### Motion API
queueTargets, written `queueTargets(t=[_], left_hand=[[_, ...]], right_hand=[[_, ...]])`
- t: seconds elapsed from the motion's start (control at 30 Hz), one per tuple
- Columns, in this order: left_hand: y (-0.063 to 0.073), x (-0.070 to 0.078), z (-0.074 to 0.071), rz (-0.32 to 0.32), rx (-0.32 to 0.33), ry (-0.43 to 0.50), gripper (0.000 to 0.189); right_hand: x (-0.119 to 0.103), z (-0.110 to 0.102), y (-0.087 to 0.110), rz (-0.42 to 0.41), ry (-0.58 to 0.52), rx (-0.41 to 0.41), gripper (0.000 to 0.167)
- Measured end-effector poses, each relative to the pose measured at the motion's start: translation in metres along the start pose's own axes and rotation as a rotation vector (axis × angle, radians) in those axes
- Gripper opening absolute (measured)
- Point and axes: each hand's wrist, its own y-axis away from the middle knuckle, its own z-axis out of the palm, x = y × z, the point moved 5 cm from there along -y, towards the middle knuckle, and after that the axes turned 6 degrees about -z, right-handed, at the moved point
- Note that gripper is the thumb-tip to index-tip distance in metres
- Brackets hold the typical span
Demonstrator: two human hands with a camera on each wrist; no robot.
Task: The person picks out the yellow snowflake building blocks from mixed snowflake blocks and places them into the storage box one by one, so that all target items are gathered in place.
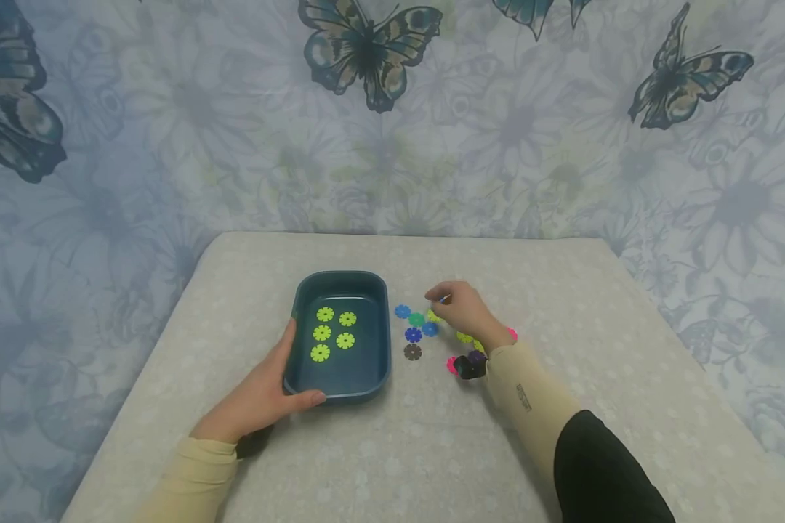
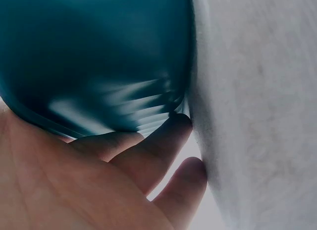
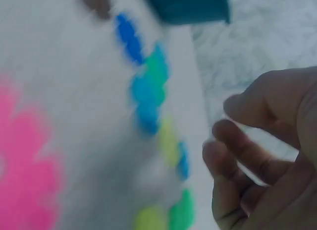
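Note:
My left hand (image 1: 259, 388) holds the dark teal tray (image 1: 360, 396) at its near left side. In the head view its thumb lies at the near rim; in the left wrist view the fingertips (image 2: 179, 125) touch the tray's outer wall. Several yellow-green flower-shaped discs (image 1: 322, 333) lie flat inside. Right of the tray, my right hand (image 1: 464, 314) hovers over loose flower-shaped discs, its fingers bent. No disc shows between thumb and fingers in the right wrist view. Close by are a blue disc (image 1: 430, 329), a green disc (image 1: 416, 319) and a yellow-green disc (image 1: 434, 317), partly covered.
Another blue disc (image 1: 402, 311), a dark blue disc (image 1: 413, 335) and a brown disc (image 1: 413, 352) lie along the tray's right side. Pink discs (image 1: 453, 365) and more yellow-green discs (image 1: 464, 338) sit near the right wrist. A patterned cloth (image 1: 379, 465) covers the table.

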Motion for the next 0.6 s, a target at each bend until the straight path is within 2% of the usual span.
queueTargets(t=[0.1, 0.2, 0.27, 0.5, 0.6], left_hand=[[0.000, 0.000, 0.000, 0.007, 0.005, -0.016, 0.135], [0.000, 0.000, 0.000, 0.000, 0.008, -0.039, 0.135], [0.001, 0.000, -0.001, -0.002, 0.009, -0.044, 0.135], [-0.001, 0.000, -0.001, 0.018, 0.012, -0.039, 0.134], [-0.001, 0.001, 0.001, 0.027, 0.009, -0.023, 0.133]], right_hand=[[0.017, 0.007, 0.003, -0.002, 0.051, -0.017, 0.040], [0.029, 0.013, 0.005, -0.046, 0.092, -0.024, 0.044], [0.033, 0.016, 0.006, -0.095, 0.119, -0.023, 0.043], [0.033, 0.021, 0.007, -0.344, 0.227, -0.042, 0.036], [0.036, 0.022, 0.011, -0.397, 0.270, -0.038, 0.033]])
